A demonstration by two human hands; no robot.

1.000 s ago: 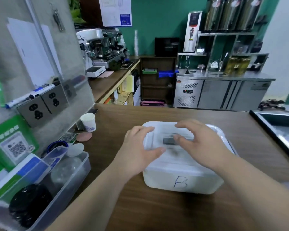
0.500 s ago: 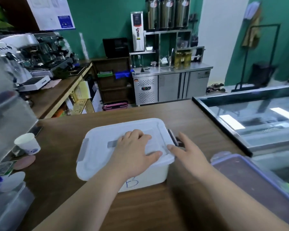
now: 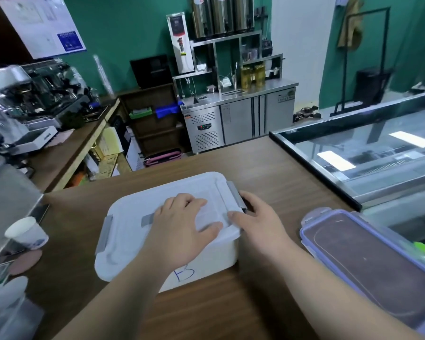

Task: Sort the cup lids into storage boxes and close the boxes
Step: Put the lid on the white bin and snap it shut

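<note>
Head view:

1. Nearest the camera, both forearms are reaching forward over the wooden counter (image 3: 268,173) to the white box marked B (image 3: 206,262). It is sitting centre frame with its lid (image 3: 130,214) on.
2. The left hand (image 3: 182,229) is lying flat on the middle of the lid, fingers straight and spread. It is pressing down and gripping nothing, and it is covering part of the grey handle strip (image 3: 147,220).
3. The right hand (image 3: 258,222) is straddling the lid's right edge, thumb resting on the lid corner and fingers lying against the right latch (image 3: 236,193). I can't tell whether it is pinching the latch or just touching it.
4. Key geometry: the box's long axis is running left-right, skewed so the right end is sitting farther from the person. The latches are sitting on the two short ends. The right latch is touching the right hand. The left latch (image 3: 104,238) is lying well apart from both hands, with the left hand nearer to it.
5. Judgement: box B is being closed. The right latch looks like the next snap while the left hand is holding the lid flat, and the left latch is probably coming after. I can't tell whether either one is clicked.
6. Right of the box and apart from it, a purple-rimmed container (image 3: 368,261) is lying lidded. To the left, a paper cup (image 3: 26,233) is standing upright.
7. Farther back, a glass display case (image 3: 368,153) is running along the right and an espresso machine (image 3: 42,92) is sitting on the left.
</note>
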